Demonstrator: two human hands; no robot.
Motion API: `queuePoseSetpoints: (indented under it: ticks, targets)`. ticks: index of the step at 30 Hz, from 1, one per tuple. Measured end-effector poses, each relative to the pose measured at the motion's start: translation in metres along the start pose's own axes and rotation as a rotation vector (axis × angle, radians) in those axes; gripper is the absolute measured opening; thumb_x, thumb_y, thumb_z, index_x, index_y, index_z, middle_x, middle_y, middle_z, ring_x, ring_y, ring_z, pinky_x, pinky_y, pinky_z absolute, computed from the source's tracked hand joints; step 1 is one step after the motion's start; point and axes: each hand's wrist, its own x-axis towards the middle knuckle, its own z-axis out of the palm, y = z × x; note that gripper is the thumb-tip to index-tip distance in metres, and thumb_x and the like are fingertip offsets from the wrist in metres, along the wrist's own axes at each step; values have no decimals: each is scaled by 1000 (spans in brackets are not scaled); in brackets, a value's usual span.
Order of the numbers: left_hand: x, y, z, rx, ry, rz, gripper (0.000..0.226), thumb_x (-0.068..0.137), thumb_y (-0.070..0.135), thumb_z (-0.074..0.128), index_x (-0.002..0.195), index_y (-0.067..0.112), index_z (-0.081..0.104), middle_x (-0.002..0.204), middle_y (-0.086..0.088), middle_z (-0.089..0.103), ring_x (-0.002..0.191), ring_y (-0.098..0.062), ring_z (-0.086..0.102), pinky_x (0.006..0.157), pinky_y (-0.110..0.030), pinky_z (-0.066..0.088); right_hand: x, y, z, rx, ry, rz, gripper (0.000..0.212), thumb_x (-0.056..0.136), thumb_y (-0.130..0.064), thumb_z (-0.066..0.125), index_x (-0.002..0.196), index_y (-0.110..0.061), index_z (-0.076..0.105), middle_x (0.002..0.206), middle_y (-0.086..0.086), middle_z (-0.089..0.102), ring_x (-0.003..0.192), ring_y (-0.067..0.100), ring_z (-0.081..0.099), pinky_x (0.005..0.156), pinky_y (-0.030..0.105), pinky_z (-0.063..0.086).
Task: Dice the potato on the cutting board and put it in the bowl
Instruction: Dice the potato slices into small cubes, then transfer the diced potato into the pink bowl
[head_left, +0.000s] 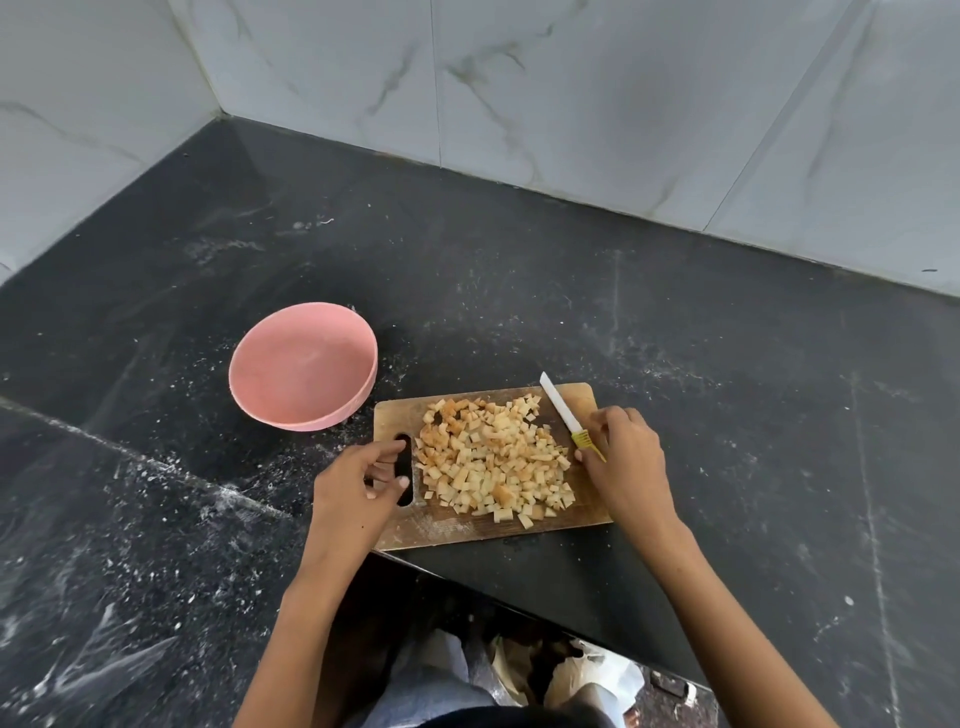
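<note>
Already the black stone counter (675, 322) holds the wooden cutting board (441, 527), its near edge overhanging slightly, so lifting by the left handle slot could tip it. Far-left, just apart, sits the empty pink bowl (304, 366). Diced potato (493, 457) heaps loosely and may spill. Right hand (626, 457) pinches the white-bladed knife (563, 410); left hand (363, 486) curls loosely at the slot, gripping nothing.

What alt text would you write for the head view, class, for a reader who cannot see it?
Diced potato covers a wooden board on a dark counter. The right hand holds a white knife at the board's right side, and the left hand is at its handle slot. An empty pink bowl sits to the board's upper left.
</note>
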Motion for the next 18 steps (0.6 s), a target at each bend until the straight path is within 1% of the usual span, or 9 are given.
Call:
queuePoseSetpoints:
  ticks: [2,3,5,7,9,11,15,17,18]
  targets:
    - [0,0,-2,23,-69,2,62,71,7,83,125,28,61,107,6,64,87,2,58,69,-4,39,-11,-3,-1,7,48,-88,36,84,-7,67,119,-10,56,123,3,52,110,20,52,85,25,38]
    - [0,2,-1,27,-113,-1,72,66,8,86,129,29,57,106,6,62,87,1,58,70,-5,40,-15,-4,-1,25,36,-120,38,83,-8,69,119,-11,57,123,2,54,109,20,53,84,23,38]
    - [0,6,2,18,-191,-12,87,60,6,89,135,27,51,106,4,57,86,-3,58,68,-7,44,-22,-5,1,35,-81,-136,48,78,-16,77,121,-14,57,123,0,55,110,19,55,86,25,41]
    - [1,11,8,10,-234,-17,93,59,3,89,139,23,47,108,0,54,85,-6,58,66,-8,47,-24,-9,5,-56,-219,-103,64,74,-24,80,130,-15,50,130,-1,48,115,20,51,92,30,43]
    - [2,14,15,11,-218,-15,92,60,0,88,139,18,47,107,-3,53,85,-10,58,66,-7,47,-22,-13,11,-133,-272,-95,70,75,-25,80,134,-14,45,134,3,41,119,21,47,95,31,43]
    - [1,19,21,-12,-184,-16,85,62,-2,86,137,14,50,104,-5,55,84,-14,59,66,-7,47,-17,-16,15,-155,-262,-113,63,76,-21,78,130,-12,47,132,6,41,118,23,46,95,31,42]
    - [1,21,26,-25,-153,10,72,68,-3,82,132,11,53,100,-5,57,77,-7,57,67,-7,49,-7,-21,16,-64,-211,-135,52,76,-6,74,124,-11,56,126,5,50,111,21,49,85,22,39]
    - [3,20,23,-51,-160,0,65,70,-3,81,128,12,57,99,-4,60,77,-6,59,66,-6,48,-6,-22,16,10,-165,-170,50,76,0,73,122,-12,60,121,4,57,109,19,54,91,23,44]
    - [4,19,21,-61,-157,-5,59,71,-2,81,124,12,60,97,-3,62,78,-6,60,66,-6,48,-6,-22,16,54,-140,-190,47,76,2,72,119,-13,63,118,3,61,107,18,57,94,26,46]
